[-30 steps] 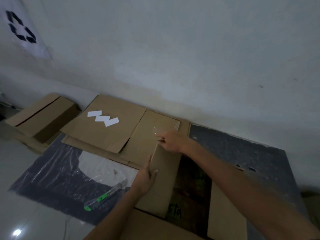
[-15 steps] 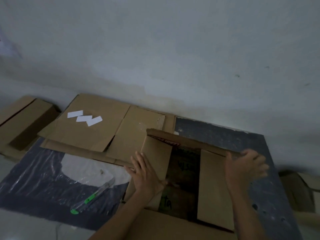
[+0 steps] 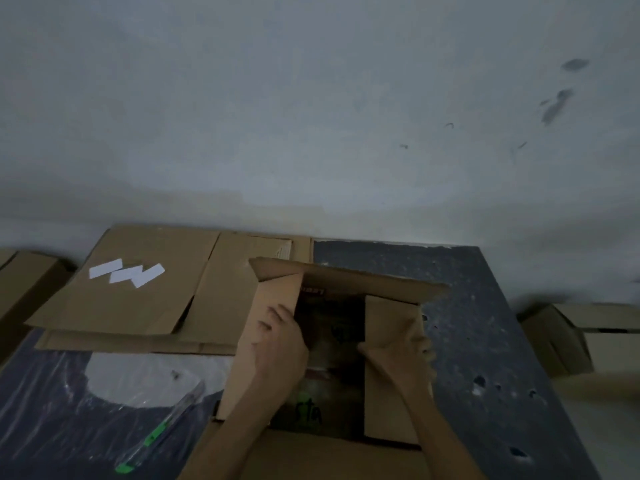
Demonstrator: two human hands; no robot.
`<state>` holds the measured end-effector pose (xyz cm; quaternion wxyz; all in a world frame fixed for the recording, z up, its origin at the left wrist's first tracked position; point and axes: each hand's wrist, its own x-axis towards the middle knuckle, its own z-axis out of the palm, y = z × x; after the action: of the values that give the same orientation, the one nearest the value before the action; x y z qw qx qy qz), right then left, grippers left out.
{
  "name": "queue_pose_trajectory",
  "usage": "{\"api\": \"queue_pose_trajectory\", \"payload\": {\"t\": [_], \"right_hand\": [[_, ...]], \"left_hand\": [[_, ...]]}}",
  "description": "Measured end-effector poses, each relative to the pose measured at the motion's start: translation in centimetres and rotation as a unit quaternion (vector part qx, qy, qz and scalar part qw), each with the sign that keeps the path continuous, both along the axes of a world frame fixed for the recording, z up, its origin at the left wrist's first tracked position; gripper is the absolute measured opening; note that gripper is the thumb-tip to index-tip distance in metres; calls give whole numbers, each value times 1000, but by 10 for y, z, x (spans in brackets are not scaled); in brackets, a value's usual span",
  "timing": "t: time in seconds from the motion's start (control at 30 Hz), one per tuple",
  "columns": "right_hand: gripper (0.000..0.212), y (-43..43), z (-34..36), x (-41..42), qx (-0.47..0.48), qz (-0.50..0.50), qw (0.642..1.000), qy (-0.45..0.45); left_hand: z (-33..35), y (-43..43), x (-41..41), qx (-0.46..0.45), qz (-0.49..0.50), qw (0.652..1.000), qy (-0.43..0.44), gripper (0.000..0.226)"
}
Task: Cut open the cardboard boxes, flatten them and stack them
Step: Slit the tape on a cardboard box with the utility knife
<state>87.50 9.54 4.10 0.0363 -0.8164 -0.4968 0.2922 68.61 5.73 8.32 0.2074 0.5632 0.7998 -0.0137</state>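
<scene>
Closed box [image 3: 27,289]: far left by the wall, not cut yet.
Stack [image 3: 145,313]: flattened cardboard on the floor, far edge at the wall, with three white labels [image 3: 126,273] on top.
Knife [image 3: 161,433]: green-tipped, on clear plastic [image 3: 145,379], left of the box and apart from it. No hand holds it.
Box [image 3: 346,280]: centre, in front of you, open face up, just right of the stack. Its long axis runs from you towards the wall.
Left flap [image 3: 273,296]: runs along the box's left side.
Left hand [image 3: 282,341]: lies on the left flap with fingers stretched out, pressing, tips by its inner edge.
Right flap [image 3: 391,317]: runs along the box's right side.
Right hand [image 3: 398,356]: grasps the right flap, thumb at the inner edge and fingers over the outer edge. It is blurred, so this is a judgement.
Mat [image 3: 485,306]: dark, under the box and to its right.
Spare boxes [image 3: 571,337]: far right, well apart.
Step, judged: you are spreading the flaps. The walls stand, so flattening is not yet done.
Key relation: stack and knife both lie left of the box, so your left hand is nearer to each, and the box must travel leftward.
</scene>
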Motion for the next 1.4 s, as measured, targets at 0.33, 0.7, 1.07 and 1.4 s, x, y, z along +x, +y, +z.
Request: {"api": "queue_pose_trajectory", "payload": {"t": [0.33,0.7,1.07,1.4], "right_hand": [[111,38,79,79,235,-11,939,251],[105,32,115,113,395,18,865,310],[97,24,101,150,477,136,803,331],[108,18,4,185,319,134,914,211]], "left_hand": [[91,0,-7,285,-25,939,-190,56],[86,11,18,454,-67,856,-237,68],[39,15,40,523,-44,801,-288,68],[-53,18,49,274,-8,894,-354,111]]}}
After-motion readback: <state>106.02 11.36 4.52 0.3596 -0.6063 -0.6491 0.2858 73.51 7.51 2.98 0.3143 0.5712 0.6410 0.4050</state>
